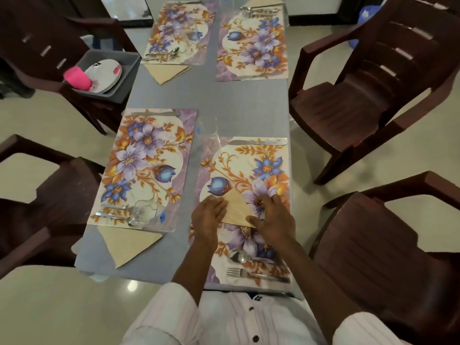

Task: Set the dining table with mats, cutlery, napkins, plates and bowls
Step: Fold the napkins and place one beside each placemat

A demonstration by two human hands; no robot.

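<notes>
A beige folded napkin (236, 207) lies as a triangle on the near right floral mat (249, 165). My left hand (207, 217) presses flat on its left edge. My right hand (272, 217) rests on its right side, thumb at the lower corner, fingers bent over the fold. A spoon (240, 256) and a fork (249, 273) lie near me on this mat, a knife (257, 141) at its far edge. The near left mat (142, 168) carries cutlery, a clear glass (142, 212) and a napkin (129, 242) below it.
Two more set mats (251, 43) lie at the far end of the grey table (244, 100). A grey bin (117, 70) with plates and a pink cup (77, 78) sits on the left chair. Dark brown plastic chairs (368, 90) surround the table. A clear glass (207, 127) stands mid-table.
</notes>
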